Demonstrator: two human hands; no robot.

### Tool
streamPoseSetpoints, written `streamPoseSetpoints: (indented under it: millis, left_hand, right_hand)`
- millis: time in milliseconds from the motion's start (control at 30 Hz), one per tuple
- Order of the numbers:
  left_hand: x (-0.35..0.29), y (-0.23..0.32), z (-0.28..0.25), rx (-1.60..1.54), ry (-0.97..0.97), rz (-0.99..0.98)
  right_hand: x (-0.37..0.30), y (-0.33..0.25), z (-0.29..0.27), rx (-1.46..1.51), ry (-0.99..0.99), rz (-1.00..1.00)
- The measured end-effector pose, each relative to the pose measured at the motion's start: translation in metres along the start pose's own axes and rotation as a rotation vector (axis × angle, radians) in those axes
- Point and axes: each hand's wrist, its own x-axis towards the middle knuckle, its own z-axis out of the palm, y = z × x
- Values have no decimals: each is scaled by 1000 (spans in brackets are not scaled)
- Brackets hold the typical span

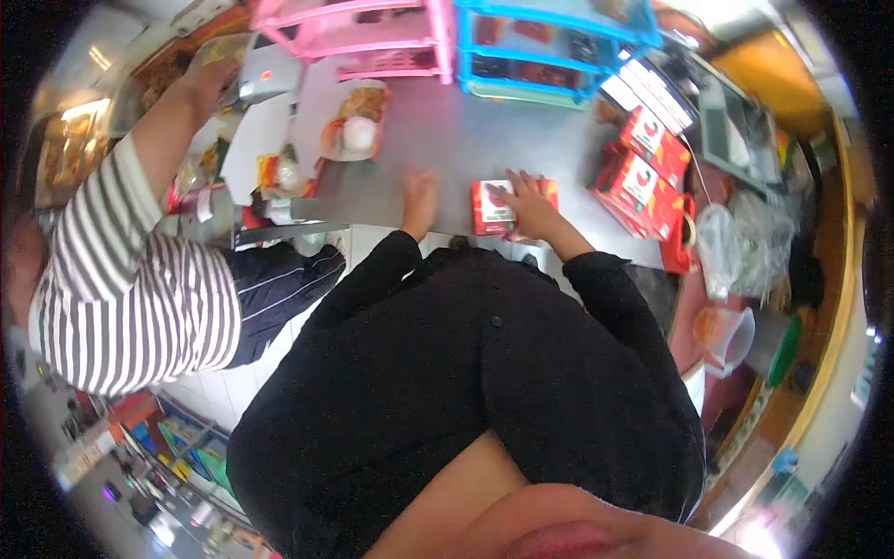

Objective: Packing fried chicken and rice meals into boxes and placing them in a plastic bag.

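On the near edge of the metal table (438, 121) lies a red and white food box (491, 212). My right hand (535, 210) rests over its right part, with the fingers spread across the top and reaching its far edge, gripping it. To the left of the box my left hand (421, 197) hovers near the table edge, apart from the box. Motion smears its fingers, so their pose is unclear. Farther left, an opened paper wrapper or box (335, 140) bears a white round mound (358, 135), perhaps rice, and brownish food (365, 102).
Several red and white boxes (643, 182) are stacked at the right. Pink (372, 37) and blue (535, 61) shelf racks stand at the back. A co-worker in a striped shirt (140, 307) reaches forward on the left. Clear plastic bags (745, 242) hang at the right.
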Motion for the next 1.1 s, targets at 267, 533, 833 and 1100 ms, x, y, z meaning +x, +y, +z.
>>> streamPoseSetpoints:
  millis: [267, 533, 833, 1100]
  left_hand:
    - [85, -65, -82, -345, 496, -457]
    - [-47, -3, -76, -139, 72, -567]
    - [78, 51, -88, -190, -636, 36]
    - [76, 120, -9, -234, -72, -373]
  right_hand:
    - [53, 57, -36, 103, 444, 158]
    - [83, 20, -5, 565, 635, 75]
    - [57, 31, -20, 393, 284, 128]
    - [78, 14, 48, 1261, 785, 400]
